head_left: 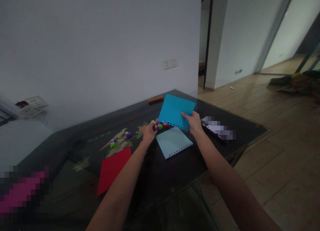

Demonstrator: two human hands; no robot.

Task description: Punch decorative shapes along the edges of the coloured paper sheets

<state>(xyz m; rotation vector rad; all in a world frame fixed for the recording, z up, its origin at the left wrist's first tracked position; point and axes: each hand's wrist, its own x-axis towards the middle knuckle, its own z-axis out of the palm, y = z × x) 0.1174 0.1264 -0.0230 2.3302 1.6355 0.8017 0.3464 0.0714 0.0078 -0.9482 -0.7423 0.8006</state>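
My right hand point(195, 122) pinches a bright blue sheet point(176, 107), thumb on top. The sheet is tilted up off the table, and a row of punched holes runs along its lower edge. Beneath it, a pale blue sheet point(173, 142) with holes along one edge lies flat. My left hand point(148, 132) is curled down beside a cluster of small red, green and purple toys with round eyes point(160, 126); what its fingers hold, if anything, is hidden. A red sheet point(113, 167) lies left of my left forearm.
A purple toy point(128, 134) and a green toy point(113, 145) sit apart on the dark table point(160, 187). An orange-brown bar point(155, 100) lies by the wall. A partly blurred-out dark object point(213, 132) rests at right. A pixelated pink item point(22, 191) is at far left.
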